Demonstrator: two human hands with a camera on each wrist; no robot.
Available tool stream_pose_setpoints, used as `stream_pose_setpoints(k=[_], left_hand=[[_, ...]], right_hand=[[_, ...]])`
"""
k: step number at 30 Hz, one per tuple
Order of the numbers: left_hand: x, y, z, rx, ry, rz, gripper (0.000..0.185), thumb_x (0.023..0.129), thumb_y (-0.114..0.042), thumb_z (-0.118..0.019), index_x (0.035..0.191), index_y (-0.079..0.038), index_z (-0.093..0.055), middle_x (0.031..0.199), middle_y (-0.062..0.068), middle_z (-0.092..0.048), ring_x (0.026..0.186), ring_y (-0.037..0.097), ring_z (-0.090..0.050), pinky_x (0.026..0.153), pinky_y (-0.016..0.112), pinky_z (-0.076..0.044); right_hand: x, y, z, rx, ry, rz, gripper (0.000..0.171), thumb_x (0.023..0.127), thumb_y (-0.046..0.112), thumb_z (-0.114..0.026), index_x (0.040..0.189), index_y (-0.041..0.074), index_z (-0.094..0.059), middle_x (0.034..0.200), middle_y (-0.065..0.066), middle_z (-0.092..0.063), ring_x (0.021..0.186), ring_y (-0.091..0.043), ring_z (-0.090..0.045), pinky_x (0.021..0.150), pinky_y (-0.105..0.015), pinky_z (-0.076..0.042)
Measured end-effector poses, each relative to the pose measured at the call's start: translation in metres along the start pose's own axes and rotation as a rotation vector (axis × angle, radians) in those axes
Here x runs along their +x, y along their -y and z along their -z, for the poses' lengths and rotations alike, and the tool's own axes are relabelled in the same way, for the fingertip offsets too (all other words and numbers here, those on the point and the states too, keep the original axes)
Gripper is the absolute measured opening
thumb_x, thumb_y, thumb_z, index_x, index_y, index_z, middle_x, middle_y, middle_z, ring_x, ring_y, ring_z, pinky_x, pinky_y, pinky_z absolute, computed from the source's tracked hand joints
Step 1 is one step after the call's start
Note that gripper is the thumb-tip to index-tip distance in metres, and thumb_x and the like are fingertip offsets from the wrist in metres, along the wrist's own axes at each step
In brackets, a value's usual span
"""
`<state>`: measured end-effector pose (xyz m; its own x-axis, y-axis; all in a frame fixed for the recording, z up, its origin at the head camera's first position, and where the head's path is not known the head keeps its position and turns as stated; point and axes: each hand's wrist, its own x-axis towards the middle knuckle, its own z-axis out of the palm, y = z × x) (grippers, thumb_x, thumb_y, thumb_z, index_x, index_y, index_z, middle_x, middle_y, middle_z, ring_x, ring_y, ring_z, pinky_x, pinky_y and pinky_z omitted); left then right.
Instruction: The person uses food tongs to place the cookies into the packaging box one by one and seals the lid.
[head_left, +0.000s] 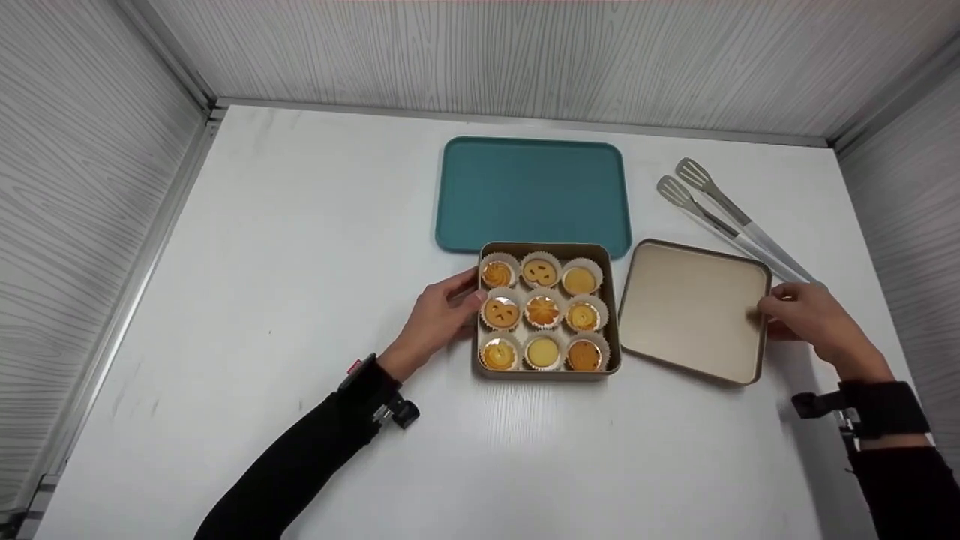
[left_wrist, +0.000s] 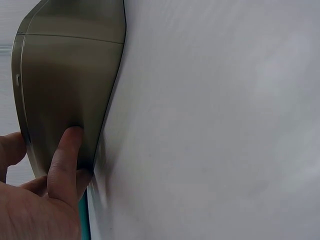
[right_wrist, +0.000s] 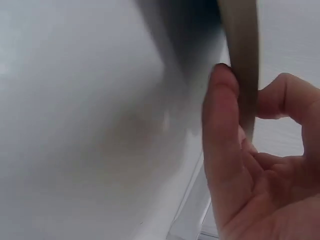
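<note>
From the head camera, your left hand (head_left: 439, 319) is bracing the left wall of the open tin (head_left: 547, 371), fingers pressed against it and thumb at its rim. The tin is sitting in the middle of the white table (head_left: 300, 247), nine cookies (head_left: 541, 310) in paper cups inside, its far edge just overlapping the teal tray (head_left: 529, 191). Your right hand (head_left: 806, 319) is pinching the right edge of the lid (head_left: 690, 311), which is lying inside-up just beside the tin. The tongs (head_left: 731, 221) are lying just behind that hand; swinging the lid back could be knocking them.

From the left wrist, your fingers (left_wrist: 65, 155) are lying nearly straight against the tin's wall, pressing rather than clasping. I judge the tin could be sliding or tipping if you push harder, jostling the cookies.

From the right wrist, your thumb (right_wrist: 220, 125) and curled fingers are pinching only the lid's thin rim (right_wrist: 242, 65). That narrow hold is risking a slip, dropping the lid onto the cookies if it passes over them.
</note>
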<state>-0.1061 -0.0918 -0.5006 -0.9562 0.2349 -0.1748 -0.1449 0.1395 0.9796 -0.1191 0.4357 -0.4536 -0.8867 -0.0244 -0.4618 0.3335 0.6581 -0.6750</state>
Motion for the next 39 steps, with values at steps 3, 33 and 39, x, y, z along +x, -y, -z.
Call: stream_pose_setpoints(k=[3,33,39], left_hand=[[0.000,0.000,0.000,-0.003,0.002,-0.007,0.059,0.105,-0.021,-0.064,0.156,-0.001,-0.042,0.155,0.019,-0.049,0.136,0.028,-0.056,0.109,0.034,-0.049],[0.005,-0.001,-0.003,-0.078,-0.034,0.044,0.056,0.099,-0.018,-0.067,0.150,0.000,-0.051,0.148,0.017,-0.057,0.132,0.027,-0.059,0.093,0.033,-0.059],[0.003,-0.002,0.000,-0.137,-0.022,0.066,0.055,0.101,-0.019,-0.067,0.151,-0.002,-0.051,0.148,0.013,-0.057,0.129,0.026,-0.060,0.086,0.037,-0.062]], right_hand=[[-0.002,0.006,0.001,0.053,0.012,0.025,0.039,0.104,0.019,-0.049,0.126,-0.014,-0.046,0.097,0.002,-0.064,0.082,-0.006,-0.069,0.075,-0.021,-0.059],[-0.039,0.100,-0.047,0.584,-0.388,0.752,0.039,0.099,-0.009,-0.056,0.138,-0.004,-0.055,0.123,-0.020,-0.066,0.107,-0.021,-0.073,0.086,-0.027,-0.060],[-0.029,0.126,-0.090,0.221,-0.647,0.989,0.016,0.094,-0.015,-0.058,0.110,-0.018,-0.054,0.090,-0.016,-0.069,0.077,-0.003,-0.064,0.067,-0.011,-0.048]])
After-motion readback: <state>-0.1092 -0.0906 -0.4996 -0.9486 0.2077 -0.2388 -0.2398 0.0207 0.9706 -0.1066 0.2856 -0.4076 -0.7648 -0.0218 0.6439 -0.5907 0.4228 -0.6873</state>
